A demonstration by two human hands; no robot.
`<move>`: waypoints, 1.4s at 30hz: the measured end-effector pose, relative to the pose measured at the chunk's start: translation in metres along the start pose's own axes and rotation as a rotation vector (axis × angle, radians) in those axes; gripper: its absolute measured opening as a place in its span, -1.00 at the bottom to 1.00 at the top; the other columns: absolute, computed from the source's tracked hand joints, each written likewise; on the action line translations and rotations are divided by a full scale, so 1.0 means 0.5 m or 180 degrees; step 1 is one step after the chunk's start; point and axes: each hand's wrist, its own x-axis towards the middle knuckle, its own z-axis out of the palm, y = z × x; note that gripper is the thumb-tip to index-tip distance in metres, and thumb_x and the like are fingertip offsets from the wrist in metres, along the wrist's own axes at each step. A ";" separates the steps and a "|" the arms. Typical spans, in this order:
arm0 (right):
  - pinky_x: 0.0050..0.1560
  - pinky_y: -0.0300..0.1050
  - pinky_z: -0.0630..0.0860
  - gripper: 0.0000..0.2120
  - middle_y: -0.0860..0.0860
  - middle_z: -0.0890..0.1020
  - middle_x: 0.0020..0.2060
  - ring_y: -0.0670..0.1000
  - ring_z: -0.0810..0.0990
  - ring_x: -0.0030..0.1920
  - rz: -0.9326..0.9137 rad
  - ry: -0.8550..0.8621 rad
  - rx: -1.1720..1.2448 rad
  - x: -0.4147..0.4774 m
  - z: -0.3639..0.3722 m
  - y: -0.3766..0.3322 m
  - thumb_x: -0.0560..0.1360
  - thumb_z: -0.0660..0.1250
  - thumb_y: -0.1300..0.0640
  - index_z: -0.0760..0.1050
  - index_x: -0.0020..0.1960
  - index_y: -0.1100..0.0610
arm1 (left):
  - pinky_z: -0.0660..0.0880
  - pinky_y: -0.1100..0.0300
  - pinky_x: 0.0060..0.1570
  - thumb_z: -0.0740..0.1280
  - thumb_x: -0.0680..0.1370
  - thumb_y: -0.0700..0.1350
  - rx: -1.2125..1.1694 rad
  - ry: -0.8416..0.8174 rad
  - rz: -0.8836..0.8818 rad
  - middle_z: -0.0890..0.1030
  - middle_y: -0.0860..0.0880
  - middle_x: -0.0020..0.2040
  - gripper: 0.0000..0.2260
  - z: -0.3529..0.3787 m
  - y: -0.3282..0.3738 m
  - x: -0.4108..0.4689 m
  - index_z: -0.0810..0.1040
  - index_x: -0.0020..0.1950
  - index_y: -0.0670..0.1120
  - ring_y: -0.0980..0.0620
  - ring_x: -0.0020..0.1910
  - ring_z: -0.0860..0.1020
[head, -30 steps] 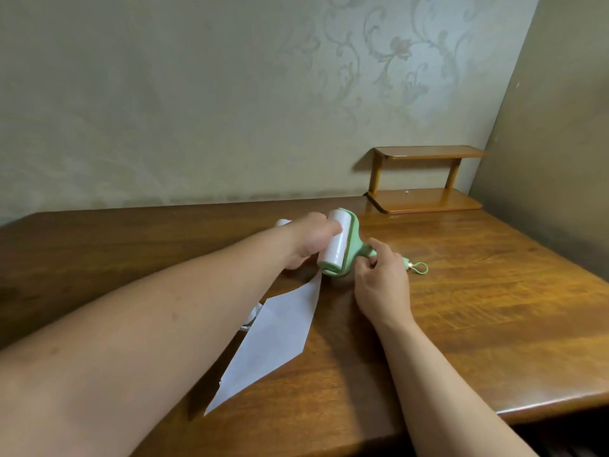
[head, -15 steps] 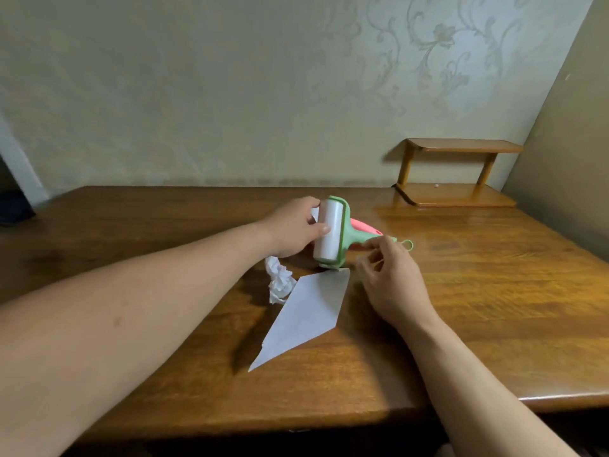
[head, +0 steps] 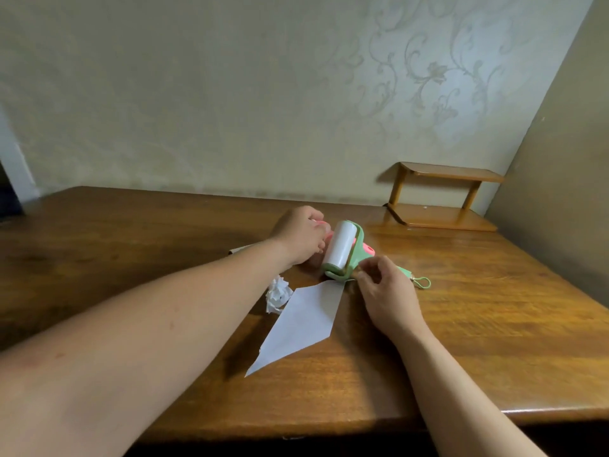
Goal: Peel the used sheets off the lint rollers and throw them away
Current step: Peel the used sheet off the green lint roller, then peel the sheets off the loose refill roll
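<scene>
1. Now the left hand (head: 301, 237) sits at about 10 o'clock from the green lint roller (head: 342, 250), its fingers curled around something pink that is mostly hidden behind it; half a second ago that hand was pressed against the roller's white drum, so it has slid off to the far side.
2. A pink roller (head: 364, 249) peeks out at 2 o'clock of the green one, lying just behind its frame; whether this is the same pink thing the left hand grips cannot be told.
3. The right hand (head: 389, 296) is at 5 o'clock from the green lint roller, thumb and forefinger pinched together at the near end of the frame, where the peeled sheet (head: 301, 324) leaves the drum. It has shifted closer to the roller than before.
4. The peeled sheet runs from the roller towards 7 o'clock, flat on the wooden table (head: 494, 324), one end at the roller's near edge and a pointed tip nearest the camera.
5. A crumpled white wad (head: 278, 295) lies at 9 o'clock of the sheet, just beside it, much where it was earlier.
6. A small wooden shelf (head: 441, 199) stands at the table's far right corner, well apart.
</scene>
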 end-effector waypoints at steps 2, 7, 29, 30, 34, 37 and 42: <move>-0.08 -0.17 0.45 -0.87 -0.08 0.69 -0.04 0.01 0.65 0.01 -0.0046 -0.0118 -0.0251 0.005 0.005 0.001 0.61 0.47 0.14 0.63 0.15 0.02 | 0.66 0.17 -0.09 0.39 0.71 -0.08 0.0071 0.0190 0.0161 0.71 0.04 -0.03 -0.79 -0.028 0.002 -0.027 0.64 0.33 -0.07 0.01 -0.04 0.73; -0.05 -0.09 0.39 -0.94 0.01 0.62 -0.02 0.10 0.60 0.00 -0.0285 -0.0201 -0.0798 0.022 0.019 0.002 0.58 0.52 0.11 0.68 -0.04 0.08 | 0.62 0.10 0.05 0.42 0.68 0.01 0.0685 -0.0081 0.0551 0.72 0.13 0.00 -0.93 -0.092 -0.037 -0.142 0.70 0.11 0.10 0.15 0.02 0.66; -0.08 -0.14 0.64 -0.95 0.01 0.71 -0.10 -0.09 0.69 -0.11 -0.0694 -0.1285 0.1044 -0.062 0.101 -0.158 0.62 0.48 0.11 0.64 0.02 0.07 | 0.63 -0.03 0.21 0.30 0.74 -0.16 0.1131 -0.0258 0.0757 0.64 0.02 0.31 -0.80 -0.118 -0.138 -0.242 0.50 0.36 0.02 0.02 0.25 0.63; -0.02 -0.20 0.62 -0.97 -0.05 0.67 -0.04 -0.08 0.68 -0.03 -0.1065 -0.1257 0.0763 -0.069 0.105 -0.156 0.62 0.48 0.09 0.64 0.04 0.00 | 0.63 -0.04 0.22 0.27 0.75 -0.20 0.1144 -0.0196 0.0723 0.60 0.00 0.33 -0.79 -0.119 -0.139 -0.241 0.50 0.36 0.01 0.00 0.25 0.62; 0.21 -0.30 0.57 -0.82 -0.20 0.54 0.27 -0.17 0.60 0.26 -0.1636 -0.1535 0.0054 -0.090 0.109 -0.144 0.69 0.42 0.05 0.68 0.28 -0.06 | 0.55 0.06 0.27 0.16 0.78 -0.16 0.1124 -0.0065 0.0422 0.47 0.01 0.34 -0.81 -0.124 -0.134 -0.238 0.55 0.26 -0.01 0.01 0.29 0.54; 0.19 -0.23 0.61 -0.82 -0.18 0.60 0.20 -0.17 0.62 0.19 -0.1639 -0.1464 -0.0055 -0.085 0.107 -0.147 0.65 0.45 0.16 0.71 0.21 -0.04 | 0.54 0.04 0.16 0.09 0.76 0.10 0.1269 -0.0280 0.0375 0.55 0.06 0.12 -0.76 -0.123 -0.131 -0.243 0.49 0.07 0.06 0.02 0.20 0.55; 0.15 0.26 0.70 -0.89 0.03 0.75 -0.04 0.06 0.75 0.00 -0.0338 -0.1423 0.0811 -0.048 0.095 -0.156 0.61 0.32 0.25 0.56 -0.01 0.07 | 0.47 -0.03 0.20 0.09 0.75 0.23 0.2043 -0.0371 0.0674 0.54 0.07 0.14 -0.74 -0.114 -0.133 -0.246 0.39 0.09 0.08 0.02 0.18 0.48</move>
